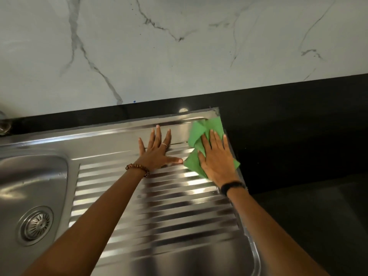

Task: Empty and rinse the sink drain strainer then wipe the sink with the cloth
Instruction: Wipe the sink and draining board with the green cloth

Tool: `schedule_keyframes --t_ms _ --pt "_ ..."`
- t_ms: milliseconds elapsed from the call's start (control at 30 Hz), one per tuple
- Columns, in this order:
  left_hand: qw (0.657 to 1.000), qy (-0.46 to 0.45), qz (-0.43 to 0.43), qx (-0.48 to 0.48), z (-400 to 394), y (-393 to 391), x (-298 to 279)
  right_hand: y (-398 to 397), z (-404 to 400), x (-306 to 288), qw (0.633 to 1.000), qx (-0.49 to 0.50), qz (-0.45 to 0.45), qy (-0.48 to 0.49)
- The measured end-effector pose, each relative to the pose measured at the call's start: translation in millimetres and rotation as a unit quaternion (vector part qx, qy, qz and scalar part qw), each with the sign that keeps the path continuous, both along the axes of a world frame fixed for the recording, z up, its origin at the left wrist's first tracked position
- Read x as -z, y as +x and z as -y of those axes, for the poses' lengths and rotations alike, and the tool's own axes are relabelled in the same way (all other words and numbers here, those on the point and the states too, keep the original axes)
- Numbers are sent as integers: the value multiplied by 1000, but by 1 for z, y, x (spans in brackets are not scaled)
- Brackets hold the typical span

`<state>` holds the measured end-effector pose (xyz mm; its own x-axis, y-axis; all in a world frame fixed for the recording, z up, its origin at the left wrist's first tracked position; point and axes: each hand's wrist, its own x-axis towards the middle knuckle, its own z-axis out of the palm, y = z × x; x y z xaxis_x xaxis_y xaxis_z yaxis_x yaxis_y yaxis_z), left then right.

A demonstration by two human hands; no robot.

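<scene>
Steel ridges run across the sink's drainboard (159, 206), with the round slotted strainer (37, 224) seated in the basin left of it. Farther up the drainboard, the left hand (157, 152) lies flat, fingers spread. Beside it, the right hand (216, 158) presses the crumpled green cloth (199, 132) flat-fingered at the far right corner.

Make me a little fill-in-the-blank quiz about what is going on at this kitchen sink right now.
1. The right hand presses a cloth whose colour is ____.
2. The left hand lies flat on the ribbed ____ beside the sink basin.
3. The drain strainer sits in the ____.
4. The left wrist wears a bracelet made of ____.

Missing words: green; drainboard; drain; beads
</scene>
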<state>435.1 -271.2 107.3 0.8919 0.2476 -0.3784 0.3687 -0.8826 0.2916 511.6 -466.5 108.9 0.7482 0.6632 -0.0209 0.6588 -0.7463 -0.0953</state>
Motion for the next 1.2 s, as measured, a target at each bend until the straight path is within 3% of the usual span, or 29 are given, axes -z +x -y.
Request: schedule_keyframes --t_ms 167,467,600,700,800,900,1200 --pt "999 22 49 -2 22 -18 -3 -64 34 1 998 43 -29 16" --pt "992 27 120 -36 6 -69 -2 -13 -11 5 998 56 0 1" --pt "984 -3 102 -144 -34 -143 4 -13 -22 6 997 81 3 5" --pt "961 8 86 -264 -62 -193 5 -27 -29 4 995 96 -1 40" --pt "941 -40 79 -327 -80 -223 3 -64 -58 2 996 52 -12 75" --pt "931 -125 110 -326 -86 -231 3 -110 -108 3 995 -1 -27 95" --pt "943 -102 138 -287 -91 -246 18 -201 -242 5 981 -128 -68 132"
